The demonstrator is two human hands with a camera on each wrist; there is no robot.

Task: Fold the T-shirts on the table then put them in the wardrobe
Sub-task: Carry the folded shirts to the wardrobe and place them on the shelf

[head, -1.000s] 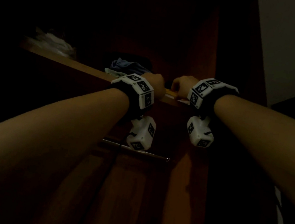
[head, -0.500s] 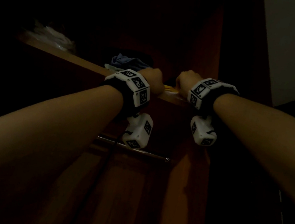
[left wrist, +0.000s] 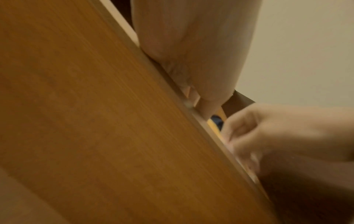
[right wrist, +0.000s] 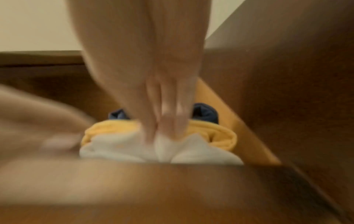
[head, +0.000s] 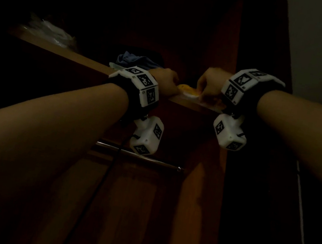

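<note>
Between right fingertips (right wrist: 168,121), white T-shirt (right wrist: 122,148) bunches.

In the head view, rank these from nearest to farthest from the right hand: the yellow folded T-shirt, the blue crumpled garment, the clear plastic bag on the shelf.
1. Yellow folded T-shirt: at the shelf's front edge, right beside the right hand.
2. Blue crumpled garment: farther left and deeper on the shelf, beyond the left hand.
3. Clear plastic bag: far left end of the shelf.

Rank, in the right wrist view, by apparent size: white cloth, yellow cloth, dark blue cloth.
1. white cloth, largest, though nearest the camera
2. yellow cloth
3. dark blue cloth, mostly hidden behind the others
</note>
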